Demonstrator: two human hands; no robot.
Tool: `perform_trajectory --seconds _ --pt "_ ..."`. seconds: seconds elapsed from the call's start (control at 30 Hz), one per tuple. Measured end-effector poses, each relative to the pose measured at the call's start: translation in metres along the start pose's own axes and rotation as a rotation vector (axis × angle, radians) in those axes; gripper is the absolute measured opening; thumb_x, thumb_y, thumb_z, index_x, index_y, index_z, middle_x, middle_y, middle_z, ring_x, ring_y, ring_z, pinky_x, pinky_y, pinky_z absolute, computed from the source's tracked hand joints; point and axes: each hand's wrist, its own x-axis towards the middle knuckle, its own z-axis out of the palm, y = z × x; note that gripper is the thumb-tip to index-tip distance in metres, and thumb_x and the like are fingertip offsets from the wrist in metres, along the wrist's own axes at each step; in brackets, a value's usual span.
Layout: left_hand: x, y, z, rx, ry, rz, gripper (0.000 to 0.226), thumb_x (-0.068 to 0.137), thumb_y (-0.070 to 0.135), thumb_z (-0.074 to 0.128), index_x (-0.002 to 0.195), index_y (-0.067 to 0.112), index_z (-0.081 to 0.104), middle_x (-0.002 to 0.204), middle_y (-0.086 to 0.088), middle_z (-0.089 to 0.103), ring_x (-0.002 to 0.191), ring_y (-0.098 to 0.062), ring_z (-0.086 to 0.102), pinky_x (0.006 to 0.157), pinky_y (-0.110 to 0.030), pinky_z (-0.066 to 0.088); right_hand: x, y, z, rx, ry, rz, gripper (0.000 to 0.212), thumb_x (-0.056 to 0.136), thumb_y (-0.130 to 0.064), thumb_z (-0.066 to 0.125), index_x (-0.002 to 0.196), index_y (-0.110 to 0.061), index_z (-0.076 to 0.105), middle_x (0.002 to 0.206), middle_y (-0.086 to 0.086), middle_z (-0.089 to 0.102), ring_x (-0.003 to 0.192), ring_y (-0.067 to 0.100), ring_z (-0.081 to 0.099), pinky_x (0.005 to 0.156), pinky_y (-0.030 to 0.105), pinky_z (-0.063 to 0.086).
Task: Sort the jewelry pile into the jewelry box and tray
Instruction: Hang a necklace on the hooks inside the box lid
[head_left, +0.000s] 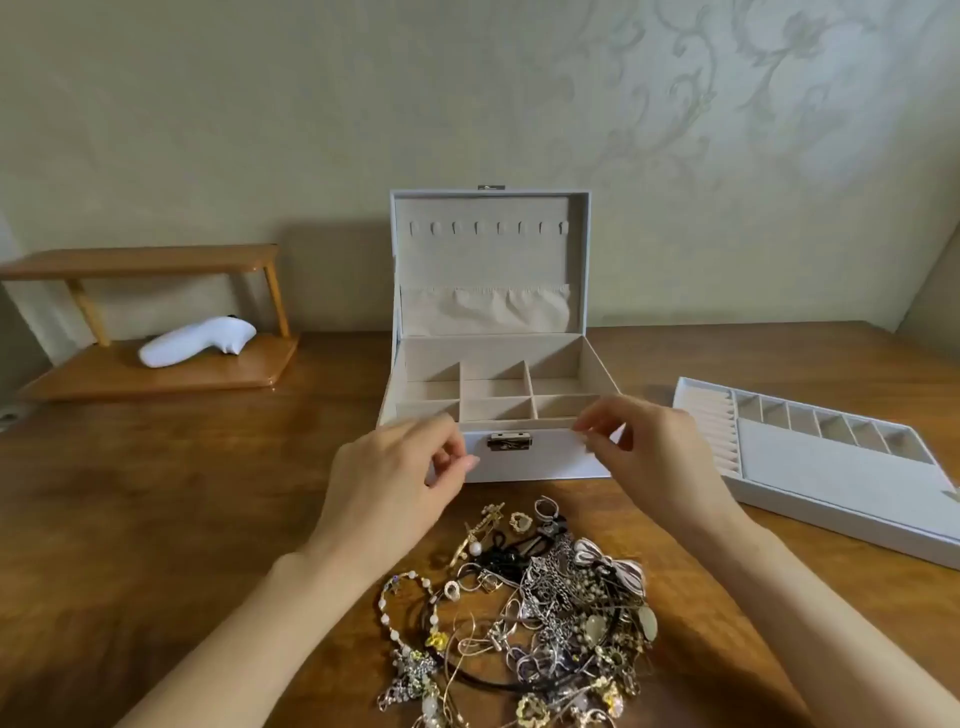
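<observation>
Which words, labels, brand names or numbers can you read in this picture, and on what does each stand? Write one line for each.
No text in this view can be read.
jewelry box: no words or brand show on its front.
metal clasp: any marking is too small to read.
metal plate on the lid's top edge: too small and blurred to read.
tray: no lettering shows.

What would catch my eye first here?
The tangled jewelry pile, glinting gold and silver, sits at the table's near edge. Behind it stands the open jewelry box, lid up, with the left hand and right hand hovering before its front. The white tray lies to the right.
</observation>
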Motion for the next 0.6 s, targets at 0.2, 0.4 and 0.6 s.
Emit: perform_trajectory --seconds 0.2,0.4,0.6 --pt "0.004 -0.023 0.016 0.263 -0.068 0.002 0.065 0.063 0.053 0.069 0.116 0.018 0.056 0.112 -0.002 0.055 0.103 -0.019 0.050 0.086 -0.036 0.040 0.002 0.010 0.012 -0.349 0.090 -0.099 0.031 0.069 -0.026 0.083 0.095 -0.019 0.068 0.093 0.003 0.058 0.073 0.020 0.056 0.050 0.025 0.039" --pt "0.007 -0.031 0.032 0.241 -0.044 -0.092 0.035 0.070 0.039 0.079 0.091 0.016 0.063 0.088 0.002 0.066 0.080 -0.019 0.061 0.070 -0.029 0.036 0.006 0.007 0.017 -0.336 0.142 -0.171 0.025 0.068 -0.019 0.084 0.088 -0.017 0.069 0.086 0.001 0.061 0.072 0.025 0.062 0.048 0.028 0.044" --pt "0.014 -0.023 0.007 0.310 -0.141 -0.301 0.033 0.079 0.049 0.068 0.097 0.022 0.059 0.095 0.007 0.065 0.082 -0.010 0.050 0.077 -0.027 0.031 0.010 0.026 -0.049 -0.452 -0.120 0.330 0.038 0.071 -0.041 0.079 0.095 -0.020 0.057 0.101 0.000 0.058 0.088 0.022 0.058 0.065 0.030 0.042"
